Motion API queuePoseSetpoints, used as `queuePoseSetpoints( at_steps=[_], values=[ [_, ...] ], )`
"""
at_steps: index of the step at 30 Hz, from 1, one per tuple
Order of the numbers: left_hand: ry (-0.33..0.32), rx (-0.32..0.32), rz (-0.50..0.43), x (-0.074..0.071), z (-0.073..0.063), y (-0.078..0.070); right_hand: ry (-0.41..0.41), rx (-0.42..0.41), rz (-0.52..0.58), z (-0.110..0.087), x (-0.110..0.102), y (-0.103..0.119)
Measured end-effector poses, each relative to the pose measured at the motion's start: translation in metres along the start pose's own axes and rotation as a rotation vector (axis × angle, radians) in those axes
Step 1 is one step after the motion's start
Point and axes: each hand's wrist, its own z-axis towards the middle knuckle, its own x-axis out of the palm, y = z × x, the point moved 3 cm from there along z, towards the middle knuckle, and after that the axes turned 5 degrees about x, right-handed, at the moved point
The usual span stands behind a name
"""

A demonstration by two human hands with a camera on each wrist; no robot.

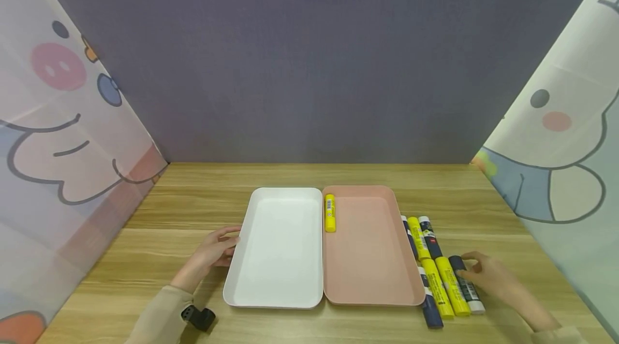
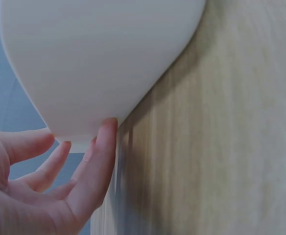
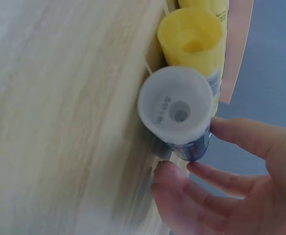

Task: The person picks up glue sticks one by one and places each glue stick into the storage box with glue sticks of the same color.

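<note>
My right hand (image 1: 490, 275) is at the rightmost glue stick of the front row, a dark blue one (image 1: 466, 285) with a white end. In the right wrist view its thumb touches one side of this glue stick (image 3: 176, 102) and a fingertip meets it from below, pinching it. My left hand (image 1: 213, 250) rests against the left side of a white tray (image 1: 234, 290), thumb near the rim and fingertips on the outer wall (image 2: 104, 73). Beside that tray stands a pink tray (image 1: 372, 296) with one yellow glue stick (image 1: 330, 214) lying in its back left corner.
Between the pink tray and my right hand lie more yellow glue sticks (image 1: 437, 287) and dark blue glue sticks (image 1: 430, 236), in two rows. A small black device (image 1: 198, 318) is at my left wrist. A grey panel (image 1: 309, 64) closes off the back of the wooden table (image 1: 203, 183).
</note>
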Motion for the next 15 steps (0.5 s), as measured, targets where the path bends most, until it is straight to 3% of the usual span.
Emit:
queuePoseSetpoints(
  at_steps=[15],
  values=[
    [0.021, 0.014, -0.005, -0.0007, -0.001, 0.0001, 0.007, 0.006, 0.062, -0.0003, 0.0068, -0.0008]
  ],
)
